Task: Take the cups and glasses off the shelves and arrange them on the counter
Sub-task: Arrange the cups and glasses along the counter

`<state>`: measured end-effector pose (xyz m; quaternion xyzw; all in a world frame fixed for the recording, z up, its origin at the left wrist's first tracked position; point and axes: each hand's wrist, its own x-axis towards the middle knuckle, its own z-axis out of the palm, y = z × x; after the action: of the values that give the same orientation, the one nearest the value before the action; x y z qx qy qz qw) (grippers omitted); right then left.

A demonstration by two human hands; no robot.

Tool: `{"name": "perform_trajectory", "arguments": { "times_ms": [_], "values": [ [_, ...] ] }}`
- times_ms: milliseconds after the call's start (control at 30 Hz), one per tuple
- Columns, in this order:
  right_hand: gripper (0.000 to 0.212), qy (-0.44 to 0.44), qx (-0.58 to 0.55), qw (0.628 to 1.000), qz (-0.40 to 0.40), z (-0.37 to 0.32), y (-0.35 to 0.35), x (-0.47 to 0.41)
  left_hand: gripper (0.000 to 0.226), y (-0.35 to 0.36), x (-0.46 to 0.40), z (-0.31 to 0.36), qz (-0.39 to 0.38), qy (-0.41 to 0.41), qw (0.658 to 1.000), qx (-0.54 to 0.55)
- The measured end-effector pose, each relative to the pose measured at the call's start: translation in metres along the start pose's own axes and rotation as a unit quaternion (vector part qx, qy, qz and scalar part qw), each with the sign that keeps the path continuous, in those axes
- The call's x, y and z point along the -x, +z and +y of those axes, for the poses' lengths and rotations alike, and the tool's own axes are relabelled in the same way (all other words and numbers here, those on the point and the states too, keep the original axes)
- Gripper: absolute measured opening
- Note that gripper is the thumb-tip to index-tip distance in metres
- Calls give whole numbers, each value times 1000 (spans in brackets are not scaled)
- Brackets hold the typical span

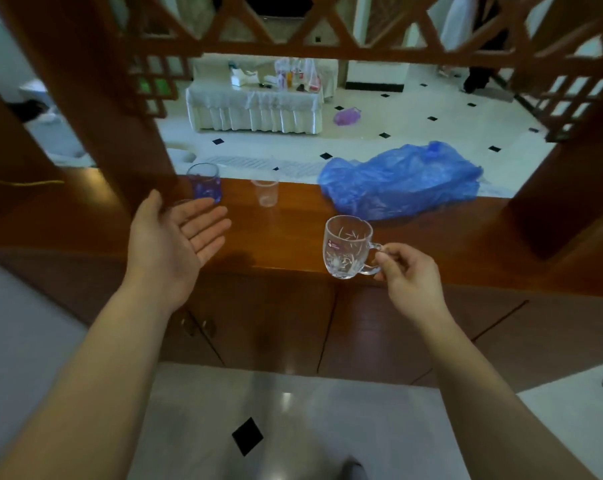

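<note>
My right hand [409,277] pinches the handle of a clear cut-glass mug [347,247] and holds it upright over the front edge of the wooden counter [293,237]. My left hand [175,244] hovers palm up over the counter's left part, fingers spread, holding nothing. Just beyond its fingertips a blue-patterned glass [204,183] stands at the counter's back edge. A small clear glass [266,192] stands to the right of it.
A crumpled blue plastic bag [400,181] lies on the counter's back right. Wooden posts [120,116] and lattice frame the opening above. Cabinet doors [265,323] sit below the counter. A covered table [255,105] stands in the room beyond.
</note>
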<state>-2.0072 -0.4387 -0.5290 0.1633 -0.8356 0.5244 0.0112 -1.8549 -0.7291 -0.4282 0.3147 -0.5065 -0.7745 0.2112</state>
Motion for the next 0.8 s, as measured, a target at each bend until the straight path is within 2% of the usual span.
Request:
{"name": "perform_trajectory", "arguments": {
  "times_ms": [167, 333, 700, 800],
  "values": [
    [10, 8, 15, 1000, -19, -35, 68, 11, 70, -71, -4, 23, 9, 13, 1000, -8],
    [10, 37, -5, 998, -44, -55, 110, 7, 70, -105, -8, 37, 28, 17, 999, -12],
    [8, 33, 16, 993, -109, -45, 140, -51, 71, -92, -38, 24, 63, 14, 998, -9],
    [7, 17, -10, 992, -124, -33, 143, -67, 71, -79, -49, 22, 83, 16, 996, -5]
  ]
}}
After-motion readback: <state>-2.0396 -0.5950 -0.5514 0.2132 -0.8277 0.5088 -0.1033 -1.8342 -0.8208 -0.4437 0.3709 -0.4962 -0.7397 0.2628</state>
